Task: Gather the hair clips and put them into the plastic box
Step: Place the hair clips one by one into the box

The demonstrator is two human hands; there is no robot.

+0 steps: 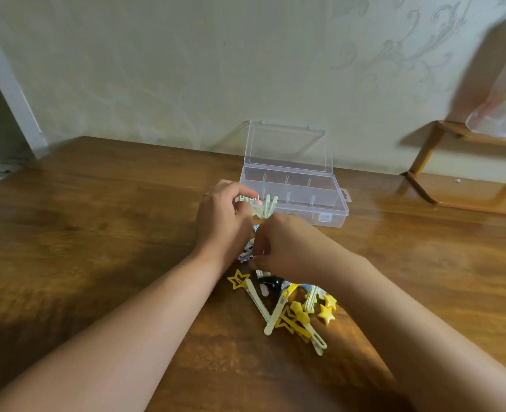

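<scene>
A clear plastic box (311,200) with its lid up stands at the back of the wooden table. Several pale clips (268,205) stand in its near-left compartment. My left hand (223,220) is just left of that compartment, its fingers curled around a small pale clip. My right hand (281,245) is close beside it, its fingers pinching small bluish-silver clips (247,251) between the two hands. A pile of hair clips (290,307), yellow stars, cream bars and a black one, lies on the table below my right wrist.
The wooden table (97,248) runs to a papered wall at the back. A small wooden stand (442,162) sits at the right rear, with a translucent plastic bag (501,93) hanging above it.
</scene>
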